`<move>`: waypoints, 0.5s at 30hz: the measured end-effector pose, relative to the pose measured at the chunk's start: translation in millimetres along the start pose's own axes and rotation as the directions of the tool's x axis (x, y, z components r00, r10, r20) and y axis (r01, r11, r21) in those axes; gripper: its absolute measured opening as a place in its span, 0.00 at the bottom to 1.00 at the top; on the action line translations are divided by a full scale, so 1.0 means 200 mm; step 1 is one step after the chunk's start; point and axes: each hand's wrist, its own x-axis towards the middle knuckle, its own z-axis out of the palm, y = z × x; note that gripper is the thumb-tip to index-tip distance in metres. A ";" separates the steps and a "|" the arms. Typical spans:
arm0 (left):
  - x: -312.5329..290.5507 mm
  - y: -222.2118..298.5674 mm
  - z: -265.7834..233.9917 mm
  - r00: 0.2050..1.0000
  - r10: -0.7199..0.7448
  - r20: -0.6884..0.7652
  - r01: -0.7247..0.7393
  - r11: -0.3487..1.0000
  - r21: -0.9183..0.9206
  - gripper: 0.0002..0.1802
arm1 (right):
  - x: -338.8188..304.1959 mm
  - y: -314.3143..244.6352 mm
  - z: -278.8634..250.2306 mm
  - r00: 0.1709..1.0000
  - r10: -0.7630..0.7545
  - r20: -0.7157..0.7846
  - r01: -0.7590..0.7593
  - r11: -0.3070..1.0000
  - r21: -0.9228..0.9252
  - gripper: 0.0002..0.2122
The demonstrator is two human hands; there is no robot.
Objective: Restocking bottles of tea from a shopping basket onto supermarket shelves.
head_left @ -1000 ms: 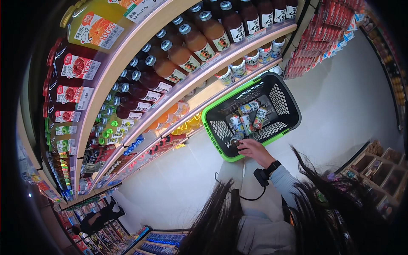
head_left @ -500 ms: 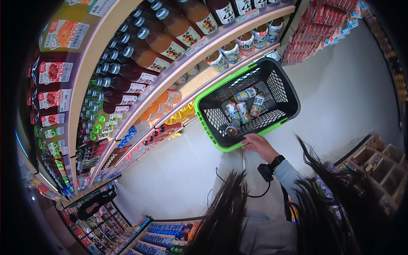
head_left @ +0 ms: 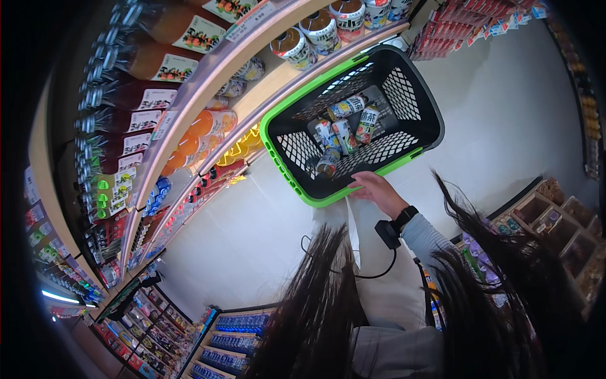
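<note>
A black shopping basket (head_left: 413,95) with a green rim and lattice sides is before me, close to the lower shelf. Several small drink bottles lie in it: one bottle (head_left: 347,107) is at the far side, another bottle (head_left: 367,124) beside it, and a darker bottle (head_left: 329,162) rests near the left corner. My right hand (head_left: 379,192), with a black band at the wrist, is closed on the basket's near rim, its fingertips partly hidden against the edge. My left hand is out of view.
Shelves of bottled drinks (head_left: 142,120) curve along the left, with cup-shaped drinks (head_left: 320,31) lower down. Red packets (head_left: 451,28) hang at the far right. Wooden bins (head_left: 555,227) stand at the right. Strands of dark hair (head_left: 309,303) and a black cable (head_left: 385,268) cross the foreground.
The view has shifted, bringing the lower shelf closer; basket and right hand sit higher and slightly further left in the picture. The hand stays at the rim and the bottles keep their places.
</note>
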 end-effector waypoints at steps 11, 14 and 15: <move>0.88 0.98 -0.37 0.881 0.430 -0.195 -0.454 0.886 -0.095 0.10 | 0.79 0.31 -0.17 0.963 0.124 -0.239 -0.147 0.985 -0.084 0.11; 1.06 1.37 -0.24 0.787 0.583 -0.202 -0.615 0.768 -0.178 0.10 | 1.00 0.41 -0.09 0.943 0.175 -0.282 -0.230 0.957 -0.177 0.13; 1.15 1.44 -0.18 0.779 0.601 -0.181 -0.627 0.753 -0.199 0.10 | 1.06 0.43 -0.04 0.951 0.189 -0.247 -0.243 0.946 -0.214 0.14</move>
